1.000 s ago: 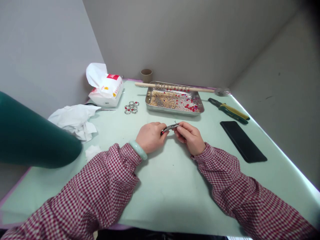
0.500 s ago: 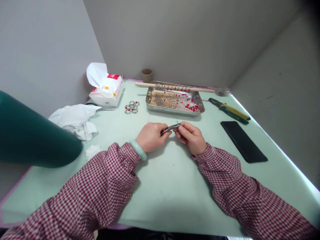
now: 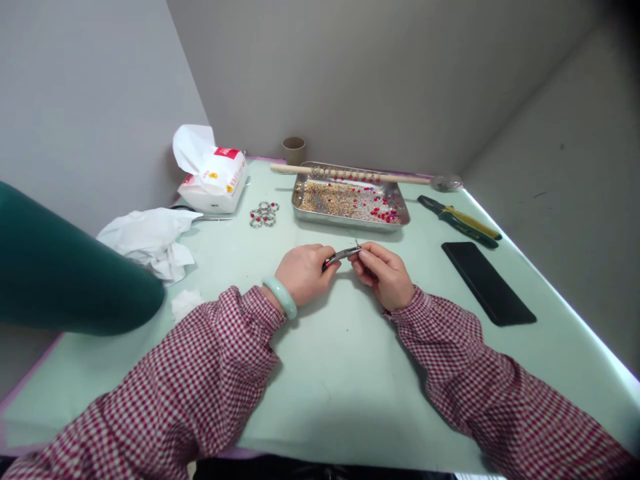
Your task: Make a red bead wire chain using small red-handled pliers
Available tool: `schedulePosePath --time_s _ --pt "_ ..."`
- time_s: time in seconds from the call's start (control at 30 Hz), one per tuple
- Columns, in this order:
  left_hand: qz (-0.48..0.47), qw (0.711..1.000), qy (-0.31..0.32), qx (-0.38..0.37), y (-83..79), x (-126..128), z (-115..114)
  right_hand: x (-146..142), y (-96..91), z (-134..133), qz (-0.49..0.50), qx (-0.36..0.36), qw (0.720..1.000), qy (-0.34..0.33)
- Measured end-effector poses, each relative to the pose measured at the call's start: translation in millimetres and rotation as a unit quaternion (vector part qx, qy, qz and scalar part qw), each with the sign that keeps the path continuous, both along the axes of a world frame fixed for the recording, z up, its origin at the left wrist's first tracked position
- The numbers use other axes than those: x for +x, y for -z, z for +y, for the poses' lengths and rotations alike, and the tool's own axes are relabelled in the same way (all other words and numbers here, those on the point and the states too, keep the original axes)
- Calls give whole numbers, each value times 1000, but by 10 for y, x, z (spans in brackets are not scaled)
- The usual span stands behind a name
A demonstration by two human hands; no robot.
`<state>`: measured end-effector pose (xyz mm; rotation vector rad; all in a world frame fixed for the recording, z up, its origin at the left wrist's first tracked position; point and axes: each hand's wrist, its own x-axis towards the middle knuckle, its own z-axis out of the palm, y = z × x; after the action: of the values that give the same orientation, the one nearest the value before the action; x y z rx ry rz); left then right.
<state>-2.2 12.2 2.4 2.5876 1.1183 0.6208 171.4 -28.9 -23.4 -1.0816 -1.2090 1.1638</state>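
Head view, at the bench. The left hand (image 3: 304, 272) is gripping small pliers (image 3: 341, 255), its fingers curled tight round the handles. The pliers are being held just above the table (image 3: 325, 373), between the two hands and in front of the tray (image 3: 350, 225). They are looking short and slim, with a grey metal nose pointing toward the right hand and a bit of red handle showing at the left fingers. Whether the jaws are closed is too small to tell.

The right hand (image 3: 386, 275) is pinching a tiny metal piece (image 3: 356, 244) at the pliers' nose, thumb and forefinger pressed together. The piece is sticking up thin and grey, and its shape is too fine to make out. A pale green bangle (image 3: 280, 297) is sitting on the left wrist.

The tray is holding gold and red beads (image 3: 345, 200). A wooden stick (image 3: 400, 179) is lying across its far rim. Metal rings (image 3: 263, 215) with red beads are lying left of the tray. A tissue pack (image 3: 215, 175), a crumpled tissue (image 3: 147, 240) and a cup (image 3: 293, 150) are sitting further left and back. Green-and-yellow cutters (image 3: 460, 222) and a black phone (image 3: 487, 283) are lying well to the right.
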Motion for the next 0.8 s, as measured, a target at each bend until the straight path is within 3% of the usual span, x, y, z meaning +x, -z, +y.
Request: schedulePosePath --time_s 0.5,0.8 --pt "-11 1000 -3 -19 -28 0 -5 -7 -1 0 -30 19 999 15" --pt "-55 995 32 -76 -25 -6 11 45 22 -7 55 20 997 -43"
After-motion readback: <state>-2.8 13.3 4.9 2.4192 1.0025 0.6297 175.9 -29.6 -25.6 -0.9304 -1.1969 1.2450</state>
